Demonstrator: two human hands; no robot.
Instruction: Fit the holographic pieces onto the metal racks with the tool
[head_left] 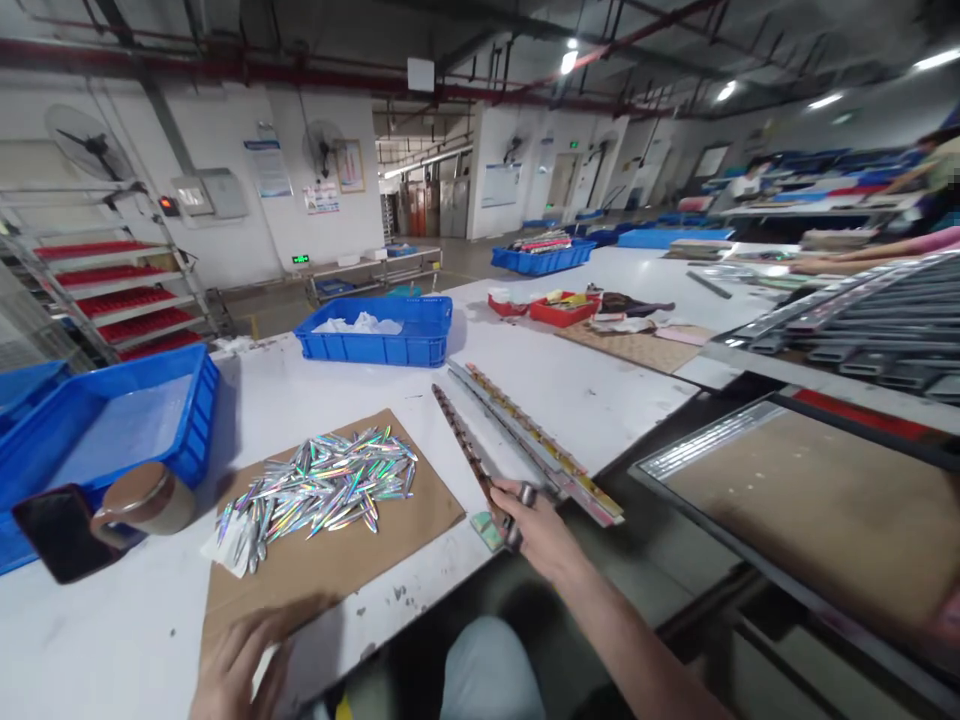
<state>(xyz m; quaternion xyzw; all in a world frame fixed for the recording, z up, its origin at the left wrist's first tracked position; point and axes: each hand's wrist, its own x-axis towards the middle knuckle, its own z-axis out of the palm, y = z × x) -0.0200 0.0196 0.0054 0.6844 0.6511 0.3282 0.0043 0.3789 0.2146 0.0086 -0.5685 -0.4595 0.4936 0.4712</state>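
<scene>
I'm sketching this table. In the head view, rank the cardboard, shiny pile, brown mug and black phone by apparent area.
1. Cardboard
2. Shiny pile
3. Brown mug and black phone: too alike to rank.

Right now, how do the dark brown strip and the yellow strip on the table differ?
The dark brown strip has the right hand at its near end; no hand touches the yellow strip. In the picture, the dark brown strip slants more steeply than the yellow strip, which lies alongside a grey strip. Both are long and narrow.
</scene>
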